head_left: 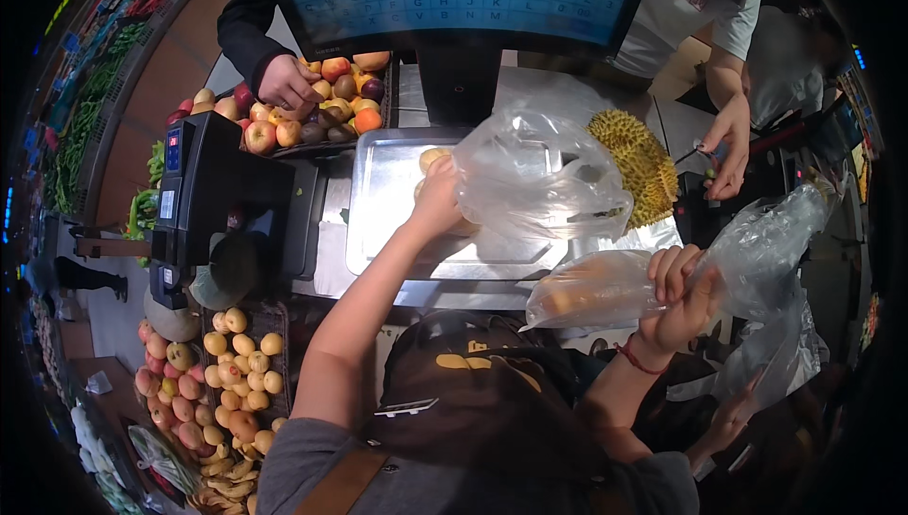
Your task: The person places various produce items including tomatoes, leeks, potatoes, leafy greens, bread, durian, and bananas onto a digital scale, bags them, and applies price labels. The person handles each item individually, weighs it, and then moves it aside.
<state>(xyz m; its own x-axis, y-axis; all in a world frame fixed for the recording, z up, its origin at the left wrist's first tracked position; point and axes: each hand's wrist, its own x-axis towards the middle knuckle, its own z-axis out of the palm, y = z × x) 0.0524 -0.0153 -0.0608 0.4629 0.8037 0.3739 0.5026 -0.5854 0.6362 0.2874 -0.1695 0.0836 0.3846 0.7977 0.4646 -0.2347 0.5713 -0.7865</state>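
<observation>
Clear thin plastic bag (619,290) at lower right, clenched in the right hand (683,299), wants gentle pressure; beside round tan fruit (432,157) at centre, the left hand (441,197) has a grip I cannot tell.

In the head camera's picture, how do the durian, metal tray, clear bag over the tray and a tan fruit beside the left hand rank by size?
Largest to smallest, as they look:
1. Metal tray, partly covered
2. Clear bag
3. Durian
4. Tan fruit beside the left hand, partly hidden
</observation>
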